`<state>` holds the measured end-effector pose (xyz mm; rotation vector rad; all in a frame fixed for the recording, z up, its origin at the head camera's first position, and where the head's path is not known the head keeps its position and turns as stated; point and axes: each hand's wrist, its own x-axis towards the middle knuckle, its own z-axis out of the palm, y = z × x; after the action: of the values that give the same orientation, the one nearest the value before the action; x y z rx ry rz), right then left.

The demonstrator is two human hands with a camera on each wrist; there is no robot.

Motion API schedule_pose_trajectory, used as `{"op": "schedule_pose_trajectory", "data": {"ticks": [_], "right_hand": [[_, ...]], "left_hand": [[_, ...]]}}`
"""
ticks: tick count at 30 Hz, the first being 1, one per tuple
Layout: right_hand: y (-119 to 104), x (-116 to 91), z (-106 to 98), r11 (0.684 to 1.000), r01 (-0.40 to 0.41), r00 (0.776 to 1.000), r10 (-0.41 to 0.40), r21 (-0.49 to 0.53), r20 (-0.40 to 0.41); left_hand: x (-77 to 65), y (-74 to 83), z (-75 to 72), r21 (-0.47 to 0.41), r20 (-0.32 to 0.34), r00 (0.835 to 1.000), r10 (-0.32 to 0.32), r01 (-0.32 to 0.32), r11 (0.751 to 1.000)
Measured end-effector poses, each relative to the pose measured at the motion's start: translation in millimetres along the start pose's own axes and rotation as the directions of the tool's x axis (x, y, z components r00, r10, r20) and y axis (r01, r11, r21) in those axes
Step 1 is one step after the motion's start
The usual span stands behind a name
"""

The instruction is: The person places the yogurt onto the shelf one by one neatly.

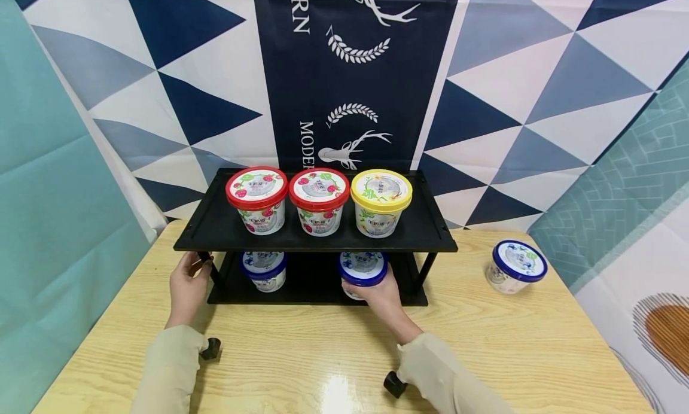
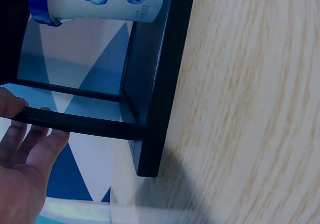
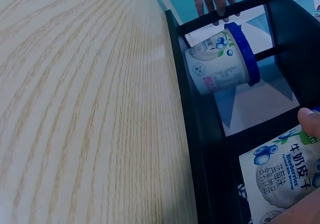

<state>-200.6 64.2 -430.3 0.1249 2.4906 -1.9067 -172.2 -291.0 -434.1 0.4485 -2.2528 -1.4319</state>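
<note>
A black two-tier rack (image 1: pixel 317 244) stands on the wooden table. At its left front, my left hand (image 1: pixel 185 288) pinches the thin black post (image 2: pixel 95 125) between thumb and fingers. My right hand (image 1: pixel 384 300) grips a blue-lidded blueberry yogurt-style tub (image 1: pixel 363 267) at the right part of the lower shelf. Whether that tub touches the shelf is hidden. Another blue-lidded tub (image 1: pixel 264 271) sits upright at the left of the same shelf, near the left hand. In the right wrist view the gripped tub's printed side (image 3: pixel 280 176) faces the camera, its lid mostly out of frame.
Along the upper shelf stand two red-lidded tubs (image 1: pixel 258 198) (image 1: pixel 320 200) and one yellow-lidded tub (image 1: pixel 380 201). One more blue-lidded tub (image 1: pixel 515 267) is on the table to the right of the rack. Patterned cloth (image 1: pixel 215 91) hangs behind.
</note>
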Motion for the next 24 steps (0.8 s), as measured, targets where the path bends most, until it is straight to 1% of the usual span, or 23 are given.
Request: {"op": "schedule_pose_trajectory", "data": {"ticks": [6,14,24], "right_hand": [[0.2,1.9,5.2,1.0,0.02,1.0,-0.02,0.004,0.004],[-1.6,1.8,12.4,0.999,0.042,0.999,-0.042,0.017,0.003],[-4.0,1.9,20.0,0.999,0.048,0.999,-0.048,0.017,0.022]], "left_hand": [[0.4,-0.6,-0.1,0.005,-0.001,1.0,-0.004,0.004,1.0],[1.0,-3.1,1.2,-0.005,-0.018,0.999,0.027,-0.027,1.0],[1.2,-2.7,1.3,-0.001,-0.023,0.999,0.037,-0.037,0.999]]}}
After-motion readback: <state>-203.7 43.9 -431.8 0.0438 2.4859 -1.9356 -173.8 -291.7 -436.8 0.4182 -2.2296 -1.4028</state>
